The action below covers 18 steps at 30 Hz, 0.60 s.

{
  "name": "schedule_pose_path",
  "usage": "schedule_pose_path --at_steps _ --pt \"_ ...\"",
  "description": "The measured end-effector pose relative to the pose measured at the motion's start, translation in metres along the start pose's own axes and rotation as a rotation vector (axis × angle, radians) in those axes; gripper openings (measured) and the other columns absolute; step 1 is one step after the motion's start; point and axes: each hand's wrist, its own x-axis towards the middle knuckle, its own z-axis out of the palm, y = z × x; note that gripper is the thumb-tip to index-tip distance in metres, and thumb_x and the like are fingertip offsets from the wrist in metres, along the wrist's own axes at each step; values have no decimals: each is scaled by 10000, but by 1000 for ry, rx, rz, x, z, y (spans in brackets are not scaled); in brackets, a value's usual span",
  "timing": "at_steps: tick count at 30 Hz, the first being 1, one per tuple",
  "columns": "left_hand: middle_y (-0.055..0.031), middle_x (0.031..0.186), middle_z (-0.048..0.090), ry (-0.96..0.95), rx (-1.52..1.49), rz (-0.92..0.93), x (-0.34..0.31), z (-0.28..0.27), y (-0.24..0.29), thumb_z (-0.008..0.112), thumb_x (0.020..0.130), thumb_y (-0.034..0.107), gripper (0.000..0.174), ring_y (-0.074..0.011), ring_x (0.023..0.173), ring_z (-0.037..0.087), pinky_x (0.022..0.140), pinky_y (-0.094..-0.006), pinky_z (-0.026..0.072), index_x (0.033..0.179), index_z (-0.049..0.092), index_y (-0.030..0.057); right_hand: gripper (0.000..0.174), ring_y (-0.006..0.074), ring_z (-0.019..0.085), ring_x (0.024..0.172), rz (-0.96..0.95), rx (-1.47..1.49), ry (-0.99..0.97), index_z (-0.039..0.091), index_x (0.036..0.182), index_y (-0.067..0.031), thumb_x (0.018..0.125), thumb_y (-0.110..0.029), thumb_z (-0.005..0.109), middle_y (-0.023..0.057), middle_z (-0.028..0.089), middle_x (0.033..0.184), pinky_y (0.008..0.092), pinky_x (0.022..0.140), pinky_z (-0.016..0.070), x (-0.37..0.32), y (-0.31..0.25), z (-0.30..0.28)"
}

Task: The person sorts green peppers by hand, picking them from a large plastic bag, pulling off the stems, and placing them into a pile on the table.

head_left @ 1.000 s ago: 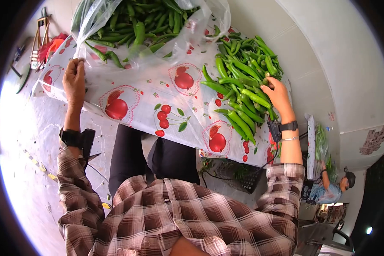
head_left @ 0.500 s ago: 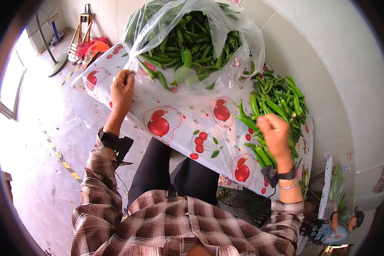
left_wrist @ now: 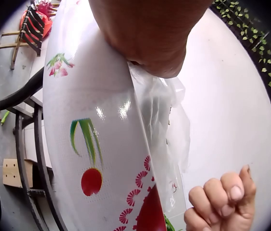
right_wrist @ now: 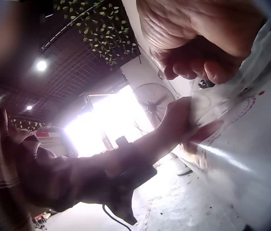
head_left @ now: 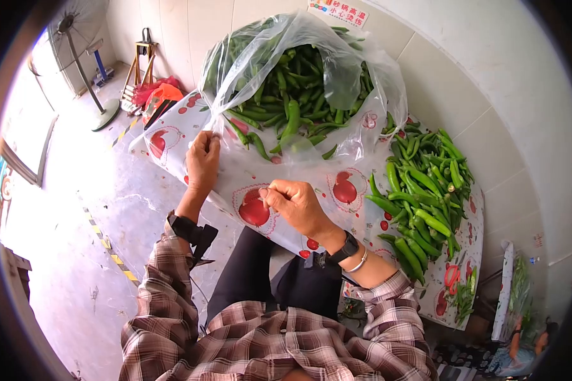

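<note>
In the head view, my left hand (head_left: 201,164) pinches the gathered edge of a clear plastic bag (head_left: 384,73) full of green peppers (head_left: 289,117). My right hand (head_left: 302,206) hovers over the tablecloth, right of and below the left one. Its fingers are curled in the left wrist view (left_wrist: 224,204), with nothing visible in them. A loose pile of green peppers (head_left: 426,190) lies at the table's right side. The right wrist view shows the right hand (right_wrist: 198,29) close up and the left hand (right_wrist: 176,118) beyond it, blurred.
The fruit-print tablecloth (head_left: 362,219) covers the table. Red-handled scissors (head_left: 452,278) and a few peppers lie near its right corner. A tiled wall stands behind; a standing fan (head_left: 86,70) and a folded wooden stool (head_left: 143,63) are at the back left. Another person is at the lower right.
My right hand has left the loose pepper pile and moved left across the table towards the left hand. The left hand has kept its grip on the bag. The head view has shifted.
</note>
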Motion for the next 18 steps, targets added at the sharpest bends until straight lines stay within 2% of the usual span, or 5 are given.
schedule_pose_path --at_steps 6,12,15,17,18 --pt "-82 686 582 -16 -30 -33 0 0 0 601 886 155 157 -162 617 540 630 -310 450 933 630 8 333 29 446 582 117 205 45 596 709 -44 953 -271 589 -31 520 624 191 511 359 -1 26 -17" --pt "-91 721 616 3 -31 0 1 2 -5 600 887 152 153 -176 639 561 643 -316 458 936 634 12 318 14 395 513 258 432 88 605 711 -72 945 -287 597 -46 486 597 171 448 308 0 30 -22" --pt "-93 736 626 -1 -2 -11 0 1 -2 600 885 160 155 -180 649 568 647 -319 459 934 631 16 232 14 426 552 196 355 41 625 810 -65 944 -253 596 -47 502 623 168 468 323 0 34 -20" --pt "-88 730 624 12 23 -1 0 2 -3 599 887 166 156 -179 645 566 645 -319 458 933 630 20 159 41 486 610 39 265 136 621 1013 -13 918 -140 606 3 582 775 203 525 395 1 35 -17" --pt "-84 724 621 20 39 7 -1 2 -3 598 888 172 157 -178 641 564 643 -318 458 933 630 25 159 41 486 610 33 271 135 621 1013 -13 918 -140 606 3 582 775 203 525 395 1 34 -18"
